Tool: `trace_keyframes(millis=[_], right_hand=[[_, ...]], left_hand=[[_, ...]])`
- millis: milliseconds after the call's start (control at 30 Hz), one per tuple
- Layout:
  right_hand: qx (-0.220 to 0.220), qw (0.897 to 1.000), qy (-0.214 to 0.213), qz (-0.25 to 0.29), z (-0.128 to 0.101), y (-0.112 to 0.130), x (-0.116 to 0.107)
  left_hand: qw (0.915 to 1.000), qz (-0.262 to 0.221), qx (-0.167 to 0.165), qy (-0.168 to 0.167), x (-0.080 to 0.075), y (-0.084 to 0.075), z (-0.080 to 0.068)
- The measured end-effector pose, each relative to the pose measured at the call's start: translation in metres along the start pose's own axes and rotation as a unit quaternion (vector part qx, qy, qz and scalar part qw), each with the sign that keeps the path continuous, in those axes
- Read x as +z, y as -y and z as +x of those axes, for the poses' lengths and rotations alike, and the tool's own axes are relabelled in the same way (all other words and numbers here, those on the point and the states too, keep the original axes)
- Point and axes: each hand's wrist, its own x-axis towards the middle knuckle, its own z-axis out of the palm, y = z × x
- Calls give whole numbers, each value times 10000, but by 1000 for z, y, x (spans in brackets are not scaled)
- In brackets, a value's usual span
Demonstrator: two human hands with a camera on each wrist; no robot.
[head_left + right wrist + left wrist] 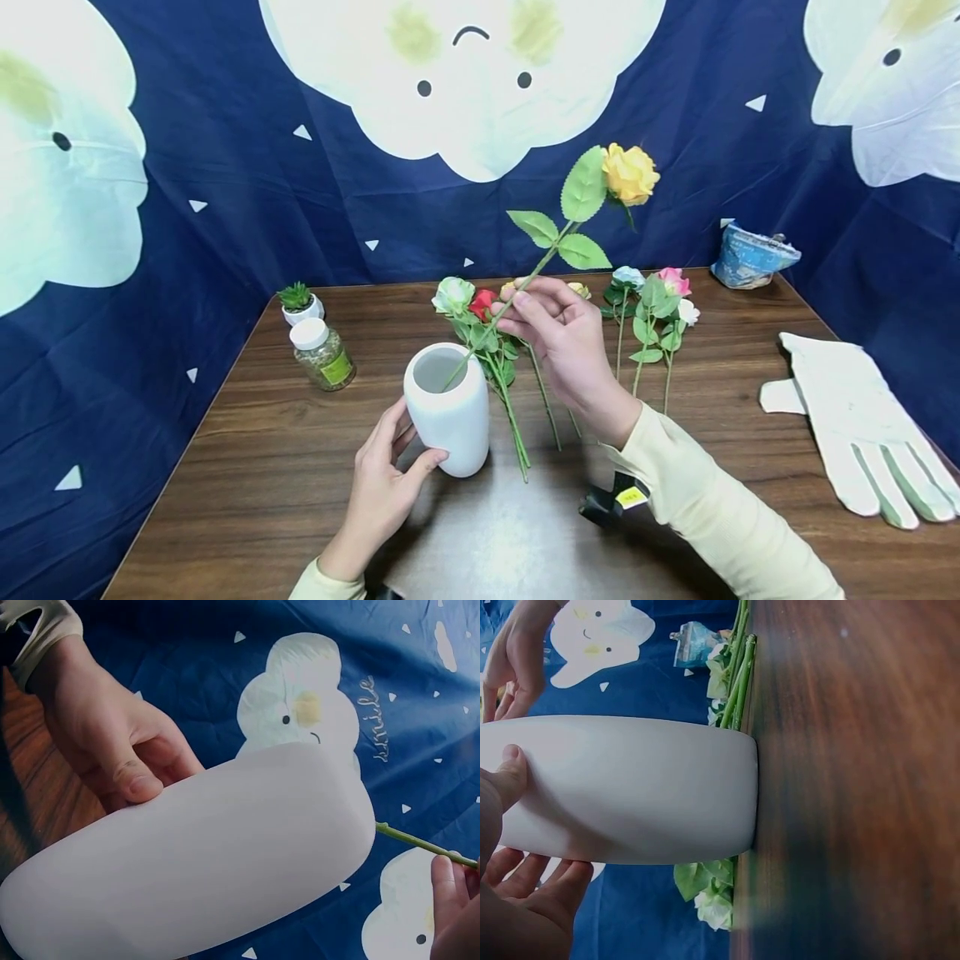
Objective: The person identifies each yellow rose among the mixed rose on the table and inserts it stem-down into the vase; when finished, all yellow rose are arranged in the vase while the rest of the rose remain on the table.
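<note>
A white vase (pixel 456 433) stands upright on the wooden table, and my left hand (pixel 386 479) holds its side, thumb in front and fingers around the left. In the left wrist view, the base of the vase (pixel 667 795) meets the tabletop. Above and right of it, my right hand (pixel 570 354) pinches the green stem of a yellow rose (pixel 630 175). The rose slants up to the right, with its bloom high and the lower stem end inside the vase mouth. The right wrist view shows the stem (pixel 412 841) at the vase's rim, between vase and fingers.
Loose artificial roses lie behind the vase, including a pale green rose (pixel 453 296), a red rose (pixel 482 304) and a pink rose (pixel 674 282). A white-lidded jar (pixel 326 360) and a potted succulent (pixel 302 307) stand left. At right are white gloves (pixel 855 417) and a blue pouch (pixel 752 257).
</note>
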Motion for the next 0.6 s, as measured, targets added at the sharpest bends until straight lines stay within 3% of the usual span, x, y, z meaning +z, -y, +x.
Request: trace_keyframes(millis=[600], right_hand=[[141,9976,422,-535,6,-8,12]], left_hand=[[10000,-38,-12,21,1,-1,1]])
